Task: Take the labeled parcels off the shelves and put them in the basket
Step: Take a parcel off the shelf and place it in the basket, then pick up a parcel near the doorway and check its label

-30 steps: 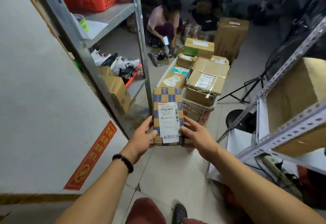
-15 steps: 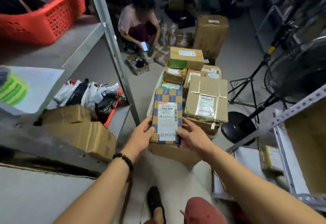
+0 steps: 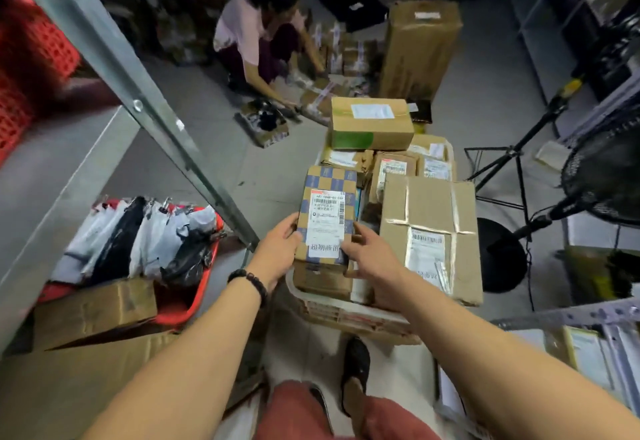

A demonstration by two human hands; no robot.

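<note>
Where left hand [image 3: 277, 252] and right hand [image 3: 372, 261] grip, parcel [image 3: 327, 218] between, over basket [image 3: 346, 306].

The checked blue-and-tan cardboard parcel [image 3: 327, 218] is coming forward and down. One second ago the left hand [image 3: 277, 252] and the right hand [image 3: 370, 259] were holding it up in the air, before the white plastic basket [image 3: 346, 308]. Now they are holding it low over the brown boxes in the basket's near left corner (if it is touching them already, I cannot tell). The camera is moving closer, so the basket is now lying just below. Behind, the crouching person in a pink shirt [image 3: 256, 31] is now reaching to the floor, no longer holding up a phone.
</note>
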